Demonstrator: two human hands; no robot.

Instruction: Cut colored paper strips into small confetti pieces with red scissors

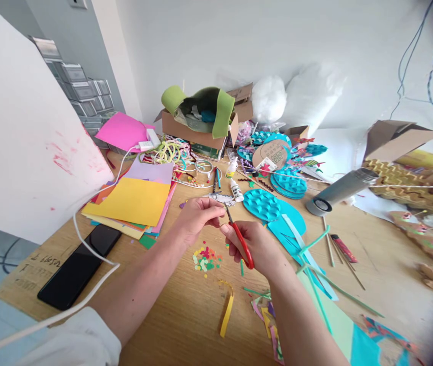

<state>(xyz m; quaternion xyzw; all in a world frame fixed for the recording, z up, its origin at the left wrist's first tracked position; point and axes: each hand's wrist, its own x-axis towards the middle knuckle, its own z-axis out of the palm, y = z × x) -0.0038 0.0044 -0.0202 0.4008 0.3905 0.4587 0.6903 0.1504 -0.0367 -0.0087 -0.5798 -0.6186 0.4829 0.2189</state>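
Observation:
My right hand is closed around the handles of red-handled scissors, whose blades point up and to the left. Close to the blade tips, my left hand pinches with thumb and fingertips; whatever sits between them is too small to name. Below the hands, a loose group of small coloured paper dots lies on the wooden table. A yellow paper strip rests nearer to me, left of a pile of coloured paper scraps.
Coloured paper sheets and a black phone lie on the left, with a white cable crossing the phone. Behind the hands are glue bottles and blue textured ovals. A grey flask lies tilted at right.

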